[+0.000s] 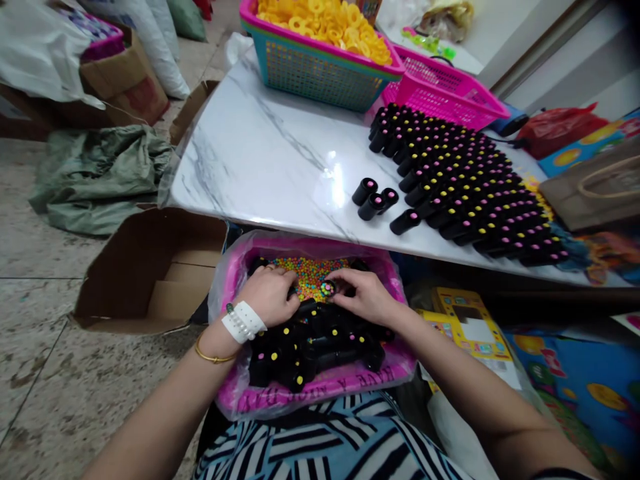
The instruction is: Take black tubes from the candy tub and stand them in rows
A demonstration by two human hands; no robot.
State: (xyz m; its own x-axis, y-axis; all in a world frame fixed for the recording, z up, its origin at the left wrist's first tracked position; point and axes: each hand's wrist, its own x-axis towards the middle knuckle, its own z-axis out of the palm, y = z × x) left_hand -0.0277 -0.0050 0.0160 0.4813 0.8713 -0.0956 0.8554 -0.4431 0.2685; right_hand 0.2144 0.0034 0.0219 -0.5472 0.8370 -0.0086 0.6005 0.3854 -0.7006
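In the head view, the fingers of the right hand (367, 297) are pinching a short, round, black plastic tube (328, 289) with bright little balls showing in its end. The fingers of the left hand (267, 293) are curling close by; I cannot tell if they are pinching anything. Tiny round colored beads (313, 267) are lying between and under the fingers. Holding the tube softly by its sides should be working best, since tipping might be spilling balls. Nearer the body than the fingers, a pink plastic tub (350, 382) is showing "HAVE A NICE DAY", upside down.
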